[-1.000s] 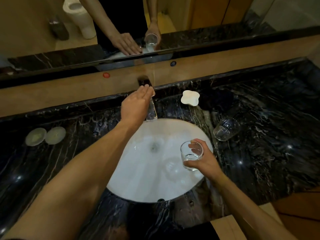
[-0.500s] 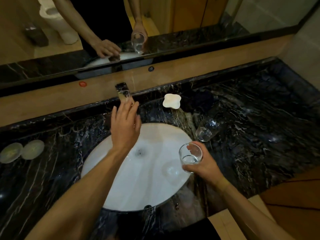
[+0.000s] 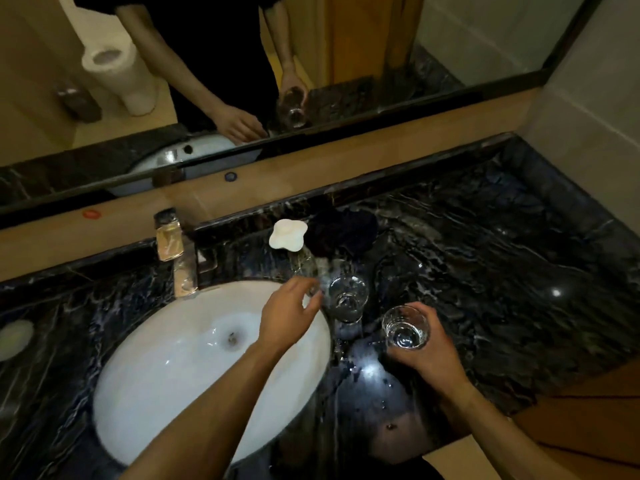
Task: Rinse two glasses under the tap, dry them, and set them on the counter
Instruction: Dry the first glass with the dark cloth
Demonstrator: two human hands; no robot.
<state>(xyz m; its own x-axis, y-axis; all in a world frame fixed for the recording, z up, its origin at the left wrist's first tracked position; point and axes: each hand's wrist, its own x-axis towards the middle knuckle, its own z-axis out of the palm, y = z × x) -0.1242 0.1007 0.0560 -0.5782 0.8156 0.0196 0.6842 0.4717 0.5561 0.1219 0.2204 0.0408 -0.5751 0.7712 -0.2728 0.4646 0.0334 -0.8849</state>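
At the far left, pale round coasters (image 3: 15,337) lie on the dark marble table (image 3: 485,271), well clear of the wet work. Next comes the tap (image 3: 180,261), mounted behind the white basin (image 3: 156,393); no stream is visible, and the basin holds only a wet sheen around its drain. Over the basin's right rim, the left hand (image 3: 287,317) reaches with its grip released, fingers spread and empty, toward the second glass (image 3: 347,297). That glass stands upright on the table just beside the basin, apparently so it can be taken to the tap next; it is hard to tell whether it holds any water. Behind it sit a white soap dish (image 3: 288,234) and a dark cloth (image 3: 346,233), probably kept near for drying. Farthest right, the right hand (image 3: 426,351) has its grip closed around the first glass (image 3: 404,326), held upright above the table, with a little water seemingly pooled at the bottom.
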